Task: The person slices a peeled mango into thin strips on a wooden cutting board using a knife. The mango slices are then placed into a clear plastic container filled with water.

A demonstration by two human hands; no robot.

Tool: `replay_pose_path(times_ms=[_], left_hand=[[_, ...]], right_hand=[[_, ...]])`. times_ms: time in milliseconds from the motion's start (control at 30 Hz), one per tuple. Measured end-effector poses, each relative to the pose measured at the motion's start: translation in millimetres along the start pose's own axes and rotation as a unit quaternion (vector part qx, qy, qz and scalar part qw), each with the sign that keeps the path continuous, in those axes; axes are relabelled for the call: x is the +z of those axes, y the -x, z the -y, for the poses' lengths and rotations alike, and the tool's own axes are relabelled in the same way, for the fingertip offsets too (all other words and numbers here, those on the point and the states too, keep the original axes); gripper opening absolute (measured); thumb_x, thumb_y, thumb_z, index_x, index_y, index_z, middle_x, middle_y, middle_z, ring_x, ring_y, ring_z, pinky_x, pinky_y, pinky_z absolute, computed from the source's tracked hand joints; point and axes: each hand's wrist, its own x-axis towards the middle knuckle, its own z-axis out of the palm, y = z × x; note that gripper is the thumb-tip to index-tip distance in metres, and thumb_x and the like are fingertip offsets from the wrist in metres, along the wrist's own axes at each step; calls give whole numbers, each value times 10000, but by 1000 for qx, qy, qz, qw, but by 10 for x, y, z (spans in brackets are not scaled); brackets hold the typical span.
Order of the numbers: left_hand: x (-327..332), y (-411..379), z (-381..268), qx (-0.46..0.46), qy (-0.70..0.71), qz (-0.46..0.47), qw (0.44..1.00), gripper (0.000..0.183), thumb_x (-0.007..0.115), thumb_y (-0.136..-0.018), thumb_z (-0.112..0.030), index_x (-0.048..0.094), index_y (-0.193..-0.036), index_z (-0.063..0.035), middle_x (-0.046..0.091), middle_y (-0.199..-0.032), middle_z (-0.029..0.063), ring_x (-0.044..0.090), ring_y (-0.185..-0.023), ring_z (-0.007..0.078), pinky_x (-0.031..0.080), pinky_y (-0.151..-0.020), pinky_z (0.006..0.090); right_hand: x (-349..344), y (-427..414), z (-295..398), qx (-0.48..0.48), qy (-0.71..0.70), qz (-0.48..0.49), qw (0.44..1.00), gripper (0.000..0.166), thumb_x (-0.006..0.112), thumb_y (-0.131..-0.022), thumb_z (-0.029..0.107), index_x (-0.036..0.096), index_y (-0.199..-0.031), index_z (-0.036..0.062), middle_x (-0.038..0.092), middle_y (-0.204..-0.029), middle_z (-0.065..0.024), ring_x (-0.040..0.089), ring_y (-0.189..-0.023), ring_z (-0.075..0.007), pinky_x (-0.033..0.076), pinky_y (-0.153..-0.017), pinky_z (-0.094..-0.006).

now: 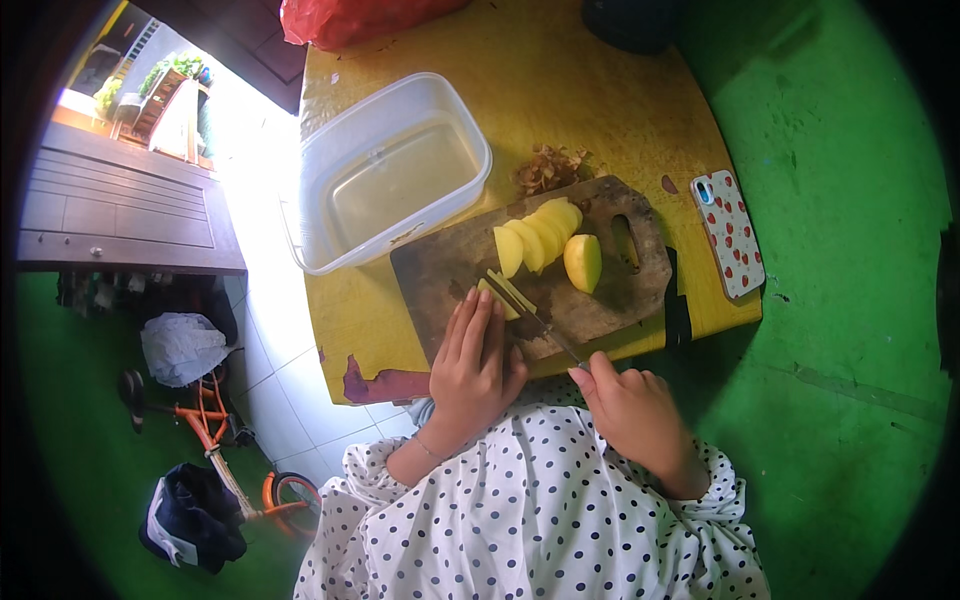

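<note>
My right hand (634, 409) grips a small knife (556, 337) near the front edge of a worn wooden cutting board (457, 262). Its blade points up and left, between a pale yellow slice (499, 300) and thin cut strips (517, 291), which look like potato. With fingers extended, my left hand (476, 360) presses that slice against the board. Behind the strips, a row of overlapping potato slices (544, 232) leans in a line. To their right rests a thick peeled potato piece (583, 264), close to the board's handle hole.
A clear plastic container (405, 165) stands left of the board on the yellow table (585, 90). Brown peelings (553, 169) lie behind the board. A phone in a strawberry-patterned case (727, 234) is at right. A red plastic bag (367, 21) sits at the back; an orange bicycle (217, 442) is at left.
</note>
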Motion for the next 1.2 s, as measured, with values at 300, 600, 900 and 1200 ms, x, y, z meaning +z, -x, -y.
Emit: replay_pose_path(times_ms=[300, 600, 900, 1200], left_hand=[[20, 6, 13, 2, -1, 1, 1000, 476, 627, -703, -100, 607, -1121, 129, 520, -1284, 239, 535, -1198, 380, 476, -987, 454], [40, 16, 9, -4, 3, -10, 1000, 469, 630, -691, -92, 615, -1102, 132, 535, -1267, 240, 553, -1179, 381, 490, -976, 440], [36, 1, -1, -6, 10, -12, 1000, 465, 633, -675, -83, 623, -1084, 138, 542, -1258, 247, 563, -1165, 386, 495, -970, 438], [53, 16, 10, 5, 7, -10, 1000, 460, 619, -669, -82, 621, -1067, 149, 539, -1239, 264, 562, -1157, 409, 498, -968, 454]], right_hand=[[116, -168, 181, -27, 39, -43, 998, 299, 474, -989, 319, 483, -827, 68, 563, -487, -109, 620, -466, -308, 498, -422, -421], [130, -200, 234, -34, 65, -42, 996, 293, 460, -995, 304, 488, -826, 67, 564, -479, -96, 624, -460, -286, 502, -417, -391], [136, -201, 270, -21, 67, -41, 997, 291, 482, -985, 309, 485, -808, 79, 556, -467, -91, 617, -446, -276, 491, -412, -386], [116, -222, 252, -17, 36, -38, 998, 302, 517, -971, 318, 491, -784, 82, 545, -455, -106, 602, -432, -285, 473, -407, -397]])
